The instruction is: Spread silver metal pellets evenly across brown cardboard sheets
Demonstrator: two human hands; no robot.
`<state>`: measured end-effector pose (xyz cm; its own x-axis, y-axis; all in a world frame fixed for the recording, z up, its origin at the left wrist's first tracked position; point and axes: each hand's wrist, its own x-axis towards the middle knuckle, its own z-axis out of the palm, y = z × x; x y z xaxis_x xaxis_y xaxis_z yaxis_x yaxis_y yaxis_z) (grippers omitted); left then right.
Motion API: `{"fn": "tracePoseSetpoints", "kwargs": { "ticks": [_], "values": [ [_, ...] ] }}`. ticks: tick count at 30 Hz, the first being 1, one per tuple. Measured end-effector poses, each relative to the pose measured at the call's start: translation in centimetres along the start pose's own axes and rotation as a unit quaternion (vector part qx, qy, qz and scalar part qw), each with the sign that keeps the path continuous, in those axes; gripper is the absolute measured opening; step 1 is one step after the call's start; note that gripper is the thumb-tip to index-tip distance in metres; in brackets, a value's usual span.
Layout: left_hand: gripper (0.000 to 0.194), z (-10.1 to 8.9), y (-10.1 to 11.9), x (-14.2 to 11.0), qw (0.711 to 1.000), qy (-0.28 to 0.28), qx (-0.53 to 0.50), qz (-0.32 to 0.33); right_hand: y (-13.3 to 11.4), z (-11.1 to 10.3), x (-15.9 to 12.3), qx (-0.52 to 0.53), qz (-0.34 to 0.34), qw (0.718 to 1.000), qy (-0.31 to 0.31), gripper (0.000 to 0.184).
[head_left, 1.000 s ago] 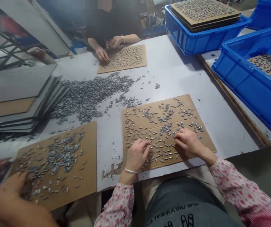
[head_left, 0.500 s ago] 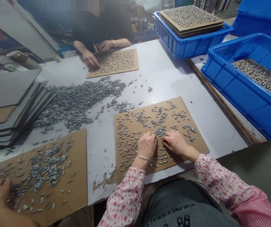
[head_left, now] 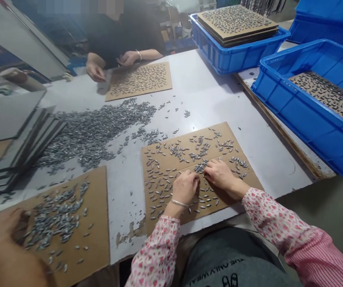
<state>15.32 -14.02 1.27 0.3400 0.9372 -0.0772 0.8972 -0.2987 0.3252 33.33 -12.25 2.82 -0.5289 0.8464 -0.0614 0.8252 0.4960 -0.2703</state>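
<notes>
A brown cardboard sheet lies on the white table in front of me, strewn with several small grey metal pieces. My left hand rests on the sheet with curled fingers touching the pieces. My right hand lies beside it, fingers bent and pressed on a small cluster of pieces. The two hands are almost touching. What the fingertips hold is too small to make out.
A large pile of loose pieces lies at centre left. Another person's hand works a second cardboard sheet at lower left. A third person sits opposite at another sheet. Blue crates stand right. Stacked boards lie left.
My two hands have come together toward the middle of the sheet, from apart to nearly touching. The person opposite has drawn a hand off their sheet to the left.
</notes>
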Motion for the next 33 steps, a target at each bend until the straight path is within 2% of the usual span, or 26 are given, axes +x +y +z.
{"fn": "tracePoseSetpoints", "kwargs": {
  "ticks": [2,5,9,12,15,18,22,27,33],
  "values": [
    [0.018,-0.2,-0.5,-0.3,0.999,-0.006,-0.036,-0.004,0.2,-0.3,-0.3,0.007,-0.011,1.0,-0.001,0.015],
    [0.018,-1.1,-1.1,-0.4,0.997,0.013,-0.068,-0.022,0.7,-0.3,-0.6,0.038,-0.014,0.999,0.011,0.014],
    [0.017,-2.8,-1.2,-0.1,0.998,0.014,-0.047,-0.05,0.9,0.3,-0.1,0.055,0.008,0.998,0.037,0.013],
    [0.016,-3.5,-0.7,0.4,0.998,0.007,-0.026,-0.057,0.5,0.5,0.9,0.035,0.008,0.999,0.034,0.015],
    [0.015,-3.1,-0.1,1.3,0.999,0.011,-0.026,-0.041,0.2,-0.1,2.0,0.017,0.003,0.999,0.028,0.014],
    [0.018,-2.0,-0.2,2.6,1.0,0.013,-0.002,-0.025,0.7,-0.9,2.4,0.01,0.038,0.998,0.051,0.016],
    [0.025,-1.2,-1.4,3.7,0.996,0.037,0.039,-0.072,2.0,-0.9,2.1,0.029,0.067,0.994,0.082,0.019],
    [0.024,-2.0,-2.5,2.8,0.996,0.053,0.026,-0.072,1.9,0.6,2.2,0.033,0.009,0.999,0.029,0.013],
    [0.02,-3.2,-2.3,1.7,0.999,0.001,-0.017,-0.039,0.6,0.2,2.1,-0.011,-0.006,1.0,0.001,0.016]
  ]
}}
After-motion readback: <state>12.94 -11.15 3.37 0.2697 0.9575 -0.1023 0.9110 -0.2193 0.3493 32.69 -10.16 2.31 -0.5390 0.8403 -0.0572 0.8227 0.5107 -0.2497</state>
